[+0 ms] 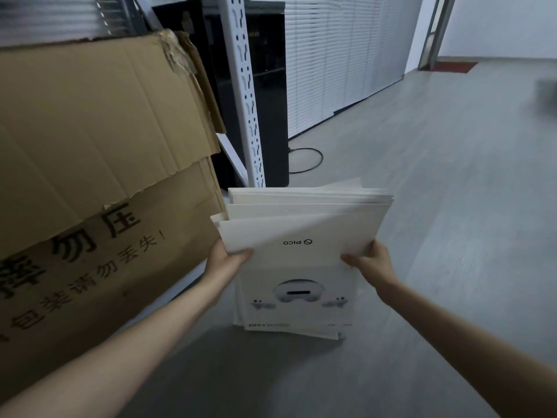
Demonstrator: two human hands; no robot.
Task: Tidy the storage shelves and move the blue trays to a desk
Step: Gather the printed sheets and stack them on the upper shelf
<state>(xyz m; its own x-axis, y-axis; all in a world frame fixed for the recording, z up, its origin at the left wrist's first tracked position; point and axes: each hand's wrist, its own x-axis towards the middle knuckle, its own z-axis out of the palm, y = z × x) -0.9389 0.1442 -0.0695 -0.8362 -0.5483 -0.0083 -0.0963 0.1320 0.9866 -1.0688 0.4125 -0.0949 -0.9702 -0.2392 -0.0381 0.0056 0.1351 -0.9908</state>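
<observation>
A stack of flattened white carton sleeves (301, 224), printed with a headset picture and a PICO logo, hangs above the grey floor in the middle of the view. My left hand (224, 259) grips the stack's left edge with the thumb on top. On the right edge my right hand (370, 262) grips it the same way. The sheets fan apart at the far end. No blue tray is in view.
A large brown cardboard box (99, 164) with an open flap fills the left side. A white perforated shelf upright (245, 95) stands behind the stack, with a black cabinet (271, 101) beside it. A black cable (307, 161) loops on the floor. White blinds (340, 55) line the back wall.
</observation>
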